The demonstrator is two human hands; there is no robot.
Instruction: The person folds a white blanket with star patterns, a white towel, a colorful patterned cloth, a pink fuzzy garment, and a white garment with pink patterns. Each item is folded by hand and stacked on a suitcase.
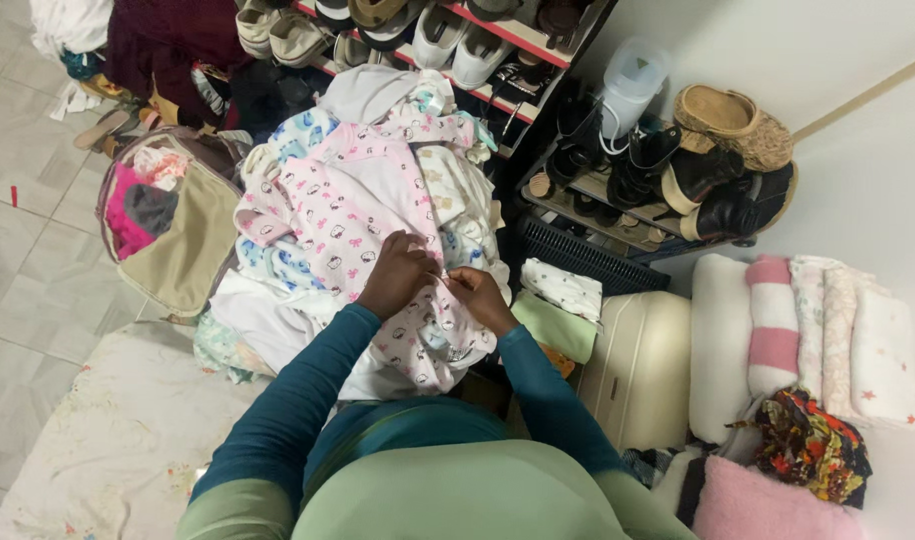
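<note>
Both hands meet over the middle of a clothes heap (308, 150). The left hand (396, 272) is closed, its grip pinching a fold of the pink garment (348, 215), a white-and-pink printed baby piece spread across the top of the heap and trailing down toward the person's lap. The right hand (478, 293) sits just beside it, fingers curled and clenched on the same cloth, the two hands almost touching. Left of the heap, an open bag (183, 250) lies on the tiled floor (28, 250). Behind the heap stands a shoe rack (518, 35), with more shoes on a lower rack to the right. A cream suitcase (638, 370) stands by the right elbow, and folded blankets (808, 330) lie beyond it.
</note>
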